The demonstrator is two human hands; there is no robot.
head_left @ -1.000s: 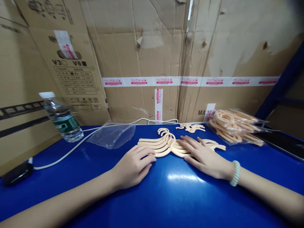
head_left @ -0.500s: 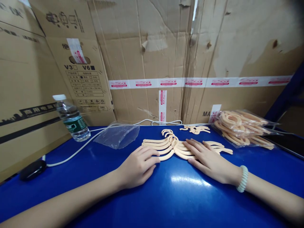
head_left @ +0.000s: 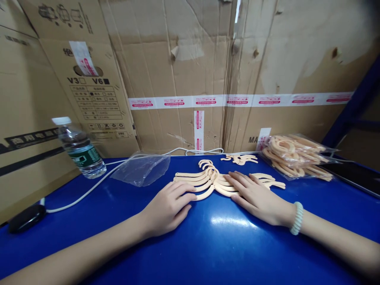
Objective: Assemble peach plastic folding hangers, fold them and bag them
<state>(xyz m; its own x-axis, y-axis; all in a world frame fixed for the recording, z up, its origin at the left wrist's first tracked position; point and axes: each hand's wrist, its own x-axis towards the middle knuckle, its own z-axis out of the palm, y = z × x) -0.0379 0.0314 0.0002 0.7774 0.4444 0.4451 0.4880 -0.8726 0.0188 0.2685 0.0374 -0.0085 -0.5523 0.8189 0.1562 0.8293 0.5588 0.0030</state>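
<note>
Several overlapping beige hangers [head_left: 213,187] lie on the blue table [head_left: 208,249], hooks pointing away from the person. The left hand [head_left: 168,208] rests bent fingers on their left arms; whether it grips them cannot be told. Well apart from it, the right hand [head_left: 261,200] lies flat, fingers extended, over their right arms. Just beyond are small beige pieces [head_left: 243,159]. Farther right sit clear bags of beige parts [head_left: 297,156]; to the left, a crumpled plastic bag [head_left: 141,170] and a water bottle [head_left: 84,156].
</note>
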